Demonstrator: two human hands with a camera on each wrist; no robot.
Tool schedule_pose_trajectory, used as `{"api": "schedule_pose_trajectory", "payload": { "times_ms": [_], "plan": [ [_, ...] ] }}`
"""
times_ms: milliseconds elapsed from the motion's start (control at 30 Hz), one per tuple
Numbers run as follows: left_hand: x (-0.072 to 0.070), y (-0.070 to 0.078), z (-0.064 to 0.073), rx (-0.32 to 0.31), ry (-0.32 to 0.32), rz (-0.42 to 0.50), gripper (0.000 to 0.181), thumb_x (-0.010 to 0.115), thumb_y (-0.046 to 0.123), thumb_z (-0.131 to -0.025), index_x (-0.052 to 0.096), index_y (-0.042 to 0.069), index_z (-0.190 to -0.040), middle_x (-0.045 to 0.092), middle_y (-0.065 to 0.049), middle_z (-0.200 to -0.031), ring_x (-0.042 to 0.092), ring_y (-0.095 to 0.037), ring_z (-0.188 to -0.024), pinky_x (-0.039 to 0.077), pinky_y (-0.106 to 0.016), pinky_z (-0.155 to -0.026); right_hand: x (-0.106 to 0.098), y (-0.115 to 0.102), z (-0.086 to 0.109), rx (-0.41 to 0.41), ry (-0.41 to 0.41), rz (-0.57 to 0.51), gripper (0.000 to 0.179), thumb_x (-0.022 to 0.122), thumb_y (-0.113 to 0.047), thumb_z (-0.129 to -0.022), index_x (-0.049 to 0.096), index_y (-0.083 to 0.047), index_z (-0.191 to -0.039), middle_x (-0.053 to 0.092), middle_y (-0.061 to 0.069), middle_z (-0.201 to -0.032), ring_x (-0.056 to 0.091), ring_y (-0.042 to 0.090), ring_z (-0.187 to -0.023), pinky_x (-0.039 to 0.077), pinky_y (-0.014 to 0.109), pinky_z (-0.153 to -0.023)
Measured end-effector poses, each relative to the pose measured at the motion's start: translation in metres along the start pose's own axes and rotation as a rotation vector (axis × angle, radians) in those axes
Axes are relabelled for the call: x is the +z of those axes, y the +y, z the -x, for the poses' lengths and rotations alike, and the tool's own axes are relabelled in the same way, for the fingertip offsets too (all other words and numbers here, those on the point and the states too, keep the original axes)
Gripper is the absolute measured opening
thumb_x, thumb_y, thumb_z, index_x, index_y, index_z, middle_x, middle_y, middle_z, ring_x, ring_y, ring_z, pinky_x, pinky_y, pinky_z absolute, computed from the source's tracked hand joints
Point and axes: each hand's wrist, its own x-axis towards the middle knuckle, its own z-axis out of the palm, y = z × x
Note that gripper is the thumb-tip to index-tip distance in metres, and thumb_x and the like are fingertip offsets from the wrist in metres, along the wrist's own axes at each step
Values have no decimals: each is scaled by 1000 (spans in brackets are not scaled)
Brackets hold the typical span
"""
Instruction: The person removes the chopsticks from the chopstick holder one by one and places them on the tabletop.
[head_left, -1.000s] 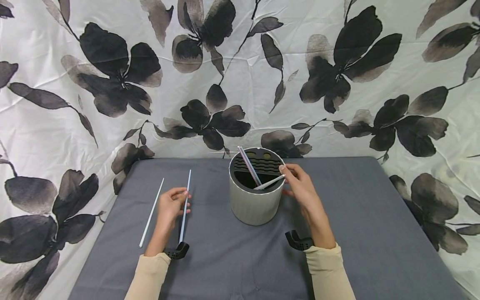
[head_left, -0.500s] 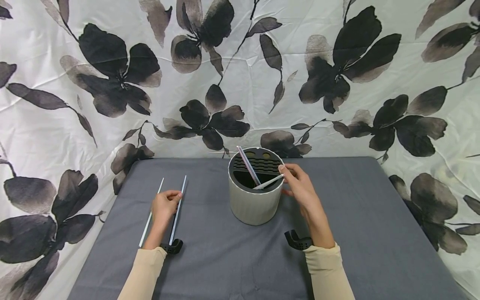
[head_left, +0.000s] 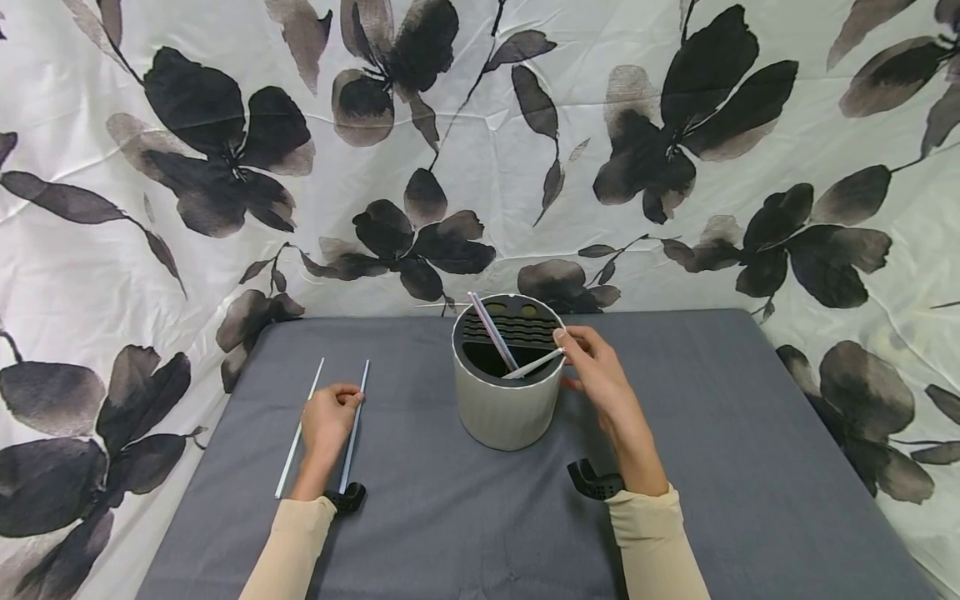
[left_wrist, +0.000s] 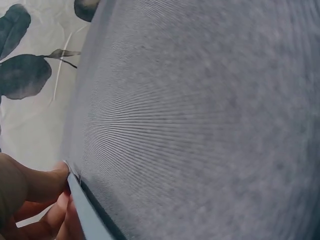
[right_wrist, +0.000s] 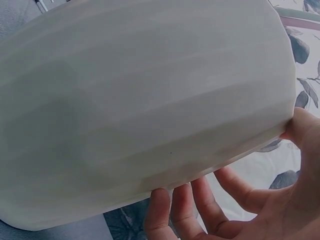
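Observation:
My left hand [head_left: 327,421] pinches a thin light-blue stick [head_left: 354,440] between thumb and fingers, low over the grey cloth. In the left wrist view the stick [left_wrist: 88,210] runs down from the fingertips; whether it rests on the cloth I cannot tell. Left of that hand lies a thin whitish stick [head_left: 289,461], partly hidden by it. My right hand [head_left: 606,387] grips a round, ribbed off-white holder [head_left: 504,412], thumb at the rim and fingers against the side. A pinkish-blue stick [head_left: 491,329] and a pale stick [head_left: 534,364] lean in its dark insert.
The grey cloth-covered table [head_left: 750,467] spreads around both hands. Behind it hangs a white curtain with dark flowers [head_left: 393,237]. The holder's dark insert [head_left: 512,322] has wavy slots and small round holes toward the back.
My left hand has moved left and slightly down with the light-blue stick, closer to the whitish stick. The right hand keeps its grip on the holder.

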Motion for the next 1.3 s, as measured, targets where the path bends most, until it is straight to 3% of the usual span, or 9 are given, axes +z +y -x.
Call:
{"api": "schedule_pose_trajectory", "payload": {
  "times_ms": [267,667,800,1000,1133,1300],
  "plan": [
    [1,3,2,24,1,-39,10,78,18,-92,79,10,-99,78,-7,-83,70,-30,-73,50,-45,-63,1,-1,3,0,0,2,59,56,-53,-105,52,-13,-149,55,10,-129,53,24,-117,57,50,-102],
    [-2,6,4,48,-31,-82,12,75,17,-94,76,9,-102,76,-6,-84,69,-30,-73,47,-42,-58,2,-1,4,3,6,-4,59,56,-53,-105,52,-13,-148,55,11,-129,54,25,-118,56,52,-104],
    [-3,9,7,74,-1,-130,11,72,16,-96,76,9,-103,77,-7,-84,70,-31,-73,48,-44,-57,3,0,6,0,-1,-1,60,56,-52,-105,51,-13,-150,55,11,-130,54,25,-120,57,51,-103],
    [-11,29,13,161,76,-178,16,65,19,-99,76,9,-105,76,-10,-89,71,-34,-77,54,-54,-65,4,1,7,5,-4,-7,62,55,-52,-105,48,-13,-152,53,11,-133,53,26,-122,56,53,-105],
    [-18,48,17,192,95,-137,20,63,26,-101,76,13,-108,76,-6,-93,71,-31,-79,54,-51,-66,4,1,8,8,-3,-3,63,55,-53,-105,47,-13,-153,52,13,-135,52,26,-123,55,54,-105],
    [-31,78,24,243,66,-30,22,62,30,-103,77,17,-113,76,-2,-97,71,-23,-80,54,-46,-68,4,1,9,7,6,-1,62,55,-54,-105,49,-13,-152,52,14,-135,52,27,-122,56,53,-104]
  ]
}}
